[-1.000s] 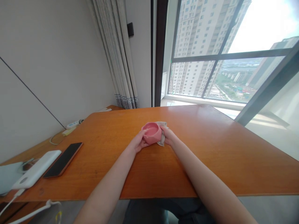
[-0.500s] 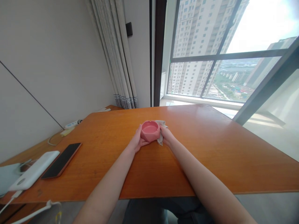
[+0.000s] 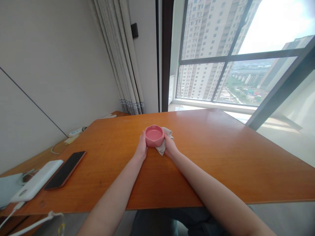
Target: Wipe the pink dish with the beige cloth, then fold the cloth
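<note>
A pink ashtray (image 3: 154,143) with a notched, wavy rim is held between my two hands over the wooden table. My left hand (image 3: 141,147) is closed on its left side, thumb up along the wall. On the opposite side, my right hand (image 3: 171,146) grips a light grey cloth (image 3: 168,132) and presses it to the ashtray's wall. Part of the cloth shows behind the ashtray, and one corner hangs below it. The fingers under and behind the ashtray are mostly hidden.
On the left of the wooden table (image 3: 221,164) lie a black phone (image 3: 66,170) and a white power bank (image 3: 36,180) with a cable plugged in. A power strip (image 3: 76,131) sits by the wall. A large window (image 3: 228,59) stands beyond the table.
The ashtray has shifted slightly left and turned in my hands. My left fingers have moved from beneath it to its side, and the cloth has moved lower around its right side.
</note>
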`<action>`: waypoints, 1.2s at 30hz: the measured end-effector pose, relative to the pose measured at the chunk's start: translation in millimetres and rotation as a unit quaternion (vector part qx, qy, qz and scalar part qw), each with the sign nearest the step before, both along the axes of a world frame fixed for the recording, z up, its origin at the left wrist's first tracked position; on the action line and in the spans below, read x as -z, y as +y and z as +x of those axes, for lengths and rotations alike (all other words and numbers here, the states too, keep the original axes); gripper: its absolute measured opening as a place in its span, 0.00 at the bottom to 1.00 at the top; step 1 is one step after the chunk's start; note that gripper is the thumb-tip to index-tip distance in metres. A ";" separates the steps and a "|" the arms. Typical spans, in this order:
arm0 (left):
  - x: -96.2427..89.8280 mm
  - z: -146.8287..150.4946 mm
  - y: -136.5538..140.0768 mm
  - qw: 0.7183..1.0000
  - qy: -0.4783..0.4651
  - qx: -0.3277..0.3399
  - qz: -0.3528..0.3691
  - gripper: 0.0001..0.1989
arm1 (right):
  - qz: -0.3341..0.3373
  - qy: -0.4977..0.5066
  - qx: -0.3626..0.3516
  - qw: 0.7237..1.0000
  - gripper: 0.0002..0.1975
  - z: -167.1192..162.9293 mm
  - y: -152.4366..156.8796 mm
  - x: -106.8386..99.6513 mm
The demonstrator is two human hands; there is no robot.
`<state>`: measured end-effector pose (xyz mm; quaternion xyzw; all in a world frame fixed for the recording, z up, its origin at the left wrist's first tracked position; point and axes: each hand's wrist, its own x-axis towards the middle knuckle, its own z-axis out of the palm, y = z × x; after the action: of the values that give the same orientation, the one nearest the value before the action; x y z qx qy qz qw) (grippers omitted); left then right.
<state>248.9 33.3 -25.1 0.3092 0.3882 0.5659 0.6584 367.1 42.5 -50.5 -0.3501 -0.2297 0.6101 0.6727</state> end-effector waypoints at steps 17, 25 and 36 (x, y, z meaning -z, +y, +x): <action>1.5 -0.1 0.8 0.997 0.064 -0.029 0.020 0.28 | -0.026 0.010 -0.020 0.999 0.11 5.9 5.6 4.0; -8.9 -10.7 -2.5 0.979 0.115 0.160 -0.041 0.28 | -0.035 -0.032 -0.066 0.997 0.05 29.4 9.9 -8.5; 5.3 6.5 -0.6 0.992 0.114 -0.013 0.054 0.20 | -0.059 -0.002 0.060 0.996 0.14 -0.9 -3.5 1.8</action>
<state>255.4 32.7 -30.3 0.4017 0.4340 0.5555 0.5846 366.2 39.0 -52.4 -0.4040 -0.1732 0.5803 0.6856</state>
